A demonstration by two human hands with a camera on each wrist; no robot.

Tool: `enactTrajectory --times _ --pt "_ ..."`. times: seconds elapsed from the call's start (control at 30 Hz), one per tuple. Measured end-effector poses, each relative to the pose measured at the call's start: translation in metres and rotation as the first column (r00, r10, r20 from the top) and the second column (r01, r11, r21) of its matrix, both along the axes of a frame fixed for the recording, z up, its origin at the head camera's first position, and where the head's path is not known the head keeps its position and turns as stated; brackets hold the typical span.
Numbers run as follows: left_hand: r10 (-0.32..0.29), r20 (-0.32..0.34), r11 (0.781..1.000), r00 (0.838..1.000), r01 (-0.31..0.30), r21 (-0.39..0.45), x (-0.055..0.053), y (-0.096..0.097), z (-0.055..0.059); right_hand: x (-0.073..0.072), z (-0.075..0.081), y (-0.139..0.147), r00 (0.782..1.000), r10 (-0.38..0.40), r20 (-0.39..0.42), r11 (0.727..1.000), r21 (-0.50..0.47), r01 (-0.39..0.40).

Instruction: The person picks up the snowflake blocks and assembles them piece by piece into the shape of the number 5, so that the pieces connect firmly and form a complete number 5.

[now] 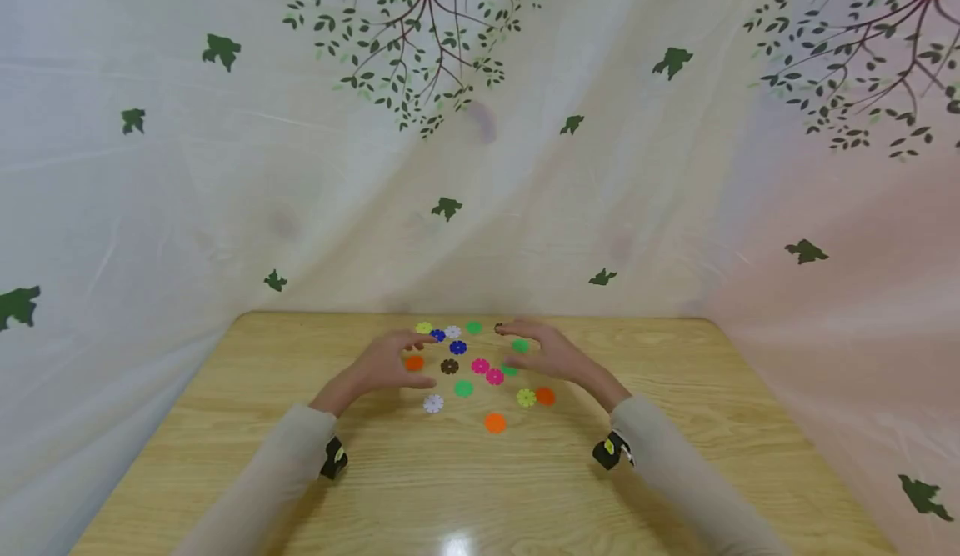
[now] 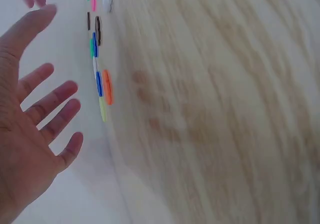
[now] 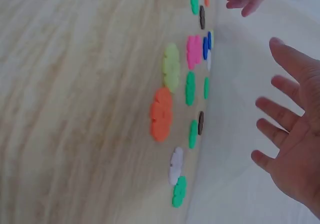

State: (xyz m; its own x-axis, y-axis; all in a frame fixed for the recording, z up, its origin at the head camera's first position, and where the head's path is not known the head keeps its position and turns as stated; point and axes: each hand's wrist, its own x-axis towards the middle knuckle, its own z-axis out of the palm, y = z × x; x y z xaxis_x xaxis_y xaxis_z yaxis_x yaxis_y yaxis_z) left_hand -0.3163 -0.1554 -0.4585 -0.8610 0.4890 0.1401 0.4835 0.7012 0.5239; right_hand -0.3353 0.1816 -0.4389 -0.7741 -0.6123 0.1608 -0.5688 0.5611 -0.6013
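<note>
Several flat, flower-shaped plastic discs lie scattered toward the back of the table. My left hand (image 1: pixel 382 363) is held over the left side of the scatter, fingers spread and nothing in it. Near it are an orange disc (image 1: pixel 415 363), a brown disc (image 1: pixel 449 366) and a white disc (image 1: pixel 433 404). Over the right side my right hand (image 1: pixel 553 354) is likewise spread and holds nothing. Pink discs (image 1: pixel 494 377) and a yellow-green disc (image 1: pixel 527 398) lie close to it. In the right wrist view, the right hand (image 3: pixel 295 124) is raised above the table, apart from the discs.
The wooden table (image 1: pixel 450 489) ends at the back against a pale cloth backdrop (image 1: pixel 510 247) printed with branches and green birds. An orange disc (image 1: pixel 495 423) lies nearest the front of the scatter. Dark wrist cameras (image 1: pixel 609 451) sit at both sleeves.
</note>
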Motion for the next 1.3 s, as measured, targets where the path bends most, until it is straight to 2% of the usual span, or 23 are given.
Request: enactTrajectory --times 0.17,0.33,0.47,0.63,0.87,1.1,1.3 --pt "-0.113 0.125 0.993 0.986 0.108 0.043 0.004 0.006 0.000 0.013 -0.009 -0.005 0.989 0.102 0.104 0.995 -0.012 -0.101" --pt "-0.202 0.234 0.979 0.951 0.189 0.076 0.007 0.012 0.001 0.025 -0.019 -0.009 0.980 0.168 0.108 0.982 0.065 -0.175" --pt "-0.224 0.291 0.975 0.930 0.212 0.073 0.008 0.016 0.000 0.031 -0.023 -0.010 0.969 0.218 0.119 0.971 0.072 -0.228" --pt "-0.231 0.313 0.973 0.921 0.223 0.064 0.006 0.017 -0.001 0.034 -0.026 -0.012 0.958 0.262 0.117 0.959 0.077 -0.272" --pt "-0.233 0.346 0.972 0.909 0.223 0.068 0.001 0.016 -0.002 0.035 -0.030 -0.017 0.948 0.280 0.153 0.954 0.067 -0.293" --pt "-0.250 0.340 0.968 0.907 0.240 0.071 0.000 0.015 -0.002 0.033 -0.034 -0.018 0.950 0.284 0.130 0.949 0.100 -0.298" --pt "-0.243 0.349 0.970 0.905 0.221 0.102 -0.001 0.014 -0.003 0.029 -0.034 -0.020 0.953 0.273 0.133 0.954 0.093 -0.286"
